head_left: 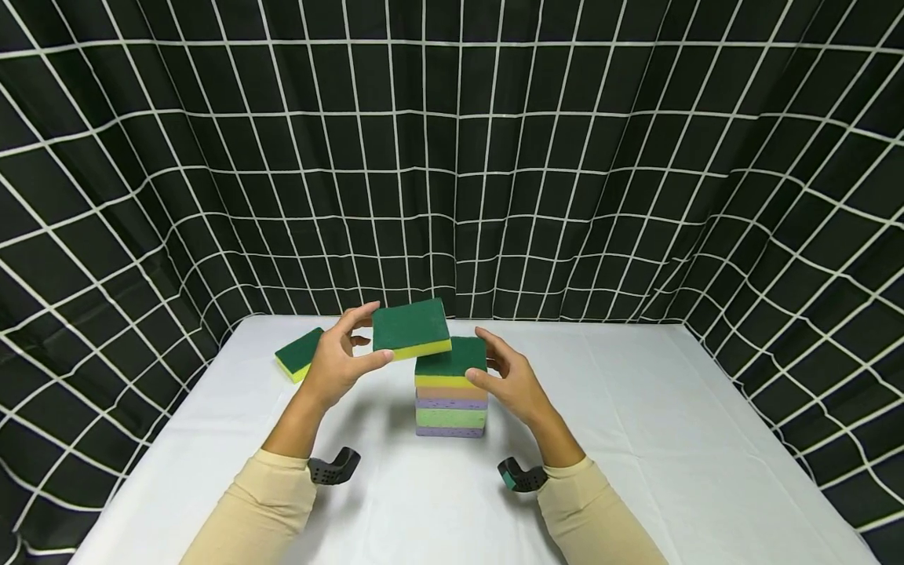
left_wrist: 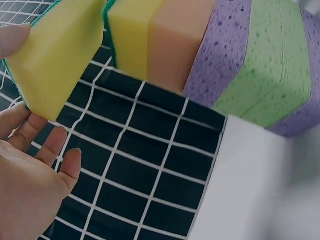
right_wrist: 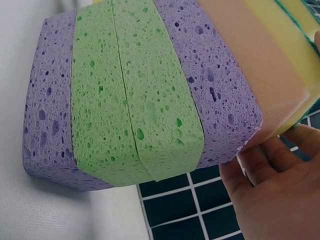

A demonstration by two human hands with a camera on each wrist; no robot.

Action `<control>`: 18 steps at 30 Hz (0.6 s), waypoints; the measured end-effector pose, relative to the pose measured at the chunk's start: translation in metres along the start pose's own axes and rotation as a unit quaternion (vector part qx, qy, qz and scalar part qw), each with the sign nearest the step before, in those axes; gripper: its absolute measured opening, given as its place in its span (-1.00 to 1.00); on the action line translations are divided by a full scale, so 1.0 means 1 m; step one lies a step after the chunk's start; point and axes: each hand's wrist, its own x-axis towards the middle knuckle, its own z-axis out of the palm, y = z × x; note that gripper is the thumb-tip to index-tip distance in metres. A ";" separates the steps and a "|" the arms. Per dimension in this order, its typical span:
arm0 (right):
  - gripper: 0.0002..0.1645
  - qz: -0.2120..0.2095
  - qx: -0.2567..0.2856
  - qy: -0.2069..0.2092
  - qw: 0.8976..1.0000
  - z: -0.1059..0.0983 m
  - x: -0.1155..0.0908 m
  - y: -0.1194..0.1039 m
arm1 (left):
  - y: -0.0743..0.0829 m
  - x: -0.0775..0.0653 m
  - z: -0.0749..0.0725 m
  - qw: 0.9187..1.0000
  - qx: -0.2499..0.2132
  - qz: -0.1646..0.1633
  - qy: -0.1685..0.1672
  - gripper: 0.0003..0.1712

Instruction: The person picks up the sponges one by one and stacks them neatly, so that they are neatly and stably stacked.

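Note:
My left hand pinches a yellow sponge with a green scouring face, thumb in front and fingers behind. This sponge is tilted, green face up, above the left side of a stack of sponges. From the bottom, the stack runs purple, two green layers, purple, peach, then a yellow-and-green sponge on top. My right hand holds the stack's upper right end, thumb at the front corner and fingers at the back. In the right wrist view, its fingertips are partly behind the purple and peach layers.
Another yellow-and-green sponge lies on the white-covered table, left of the left hand. A black curtain with a white grid surrounds the table at the back and sides. Each wrist wears a dark camera mount.

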 end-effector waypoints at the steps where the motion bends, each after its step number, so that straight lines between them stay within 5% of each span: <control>1: -0.23 -0.001 0.001 0.000 1.000 0.000 0.000 0.000 | 0.005 0.000 0.003 1.000 -0.002 -0.001 -0.004 -0.17; 10: -0.23 -0.008 0.003 0.001 1.000 -0.001 0.000 -0.001 | 0.022 0.003 0.016 0.999 -0.011 -0.014 -0.040 -0.20; 18: -0.22 -0.012 0.005 -0.004 1.000 -0.001 -0.001 0.001 | 0.001 0.009 0.023 0.999 -0.007 -0.015 -0.052 -0.15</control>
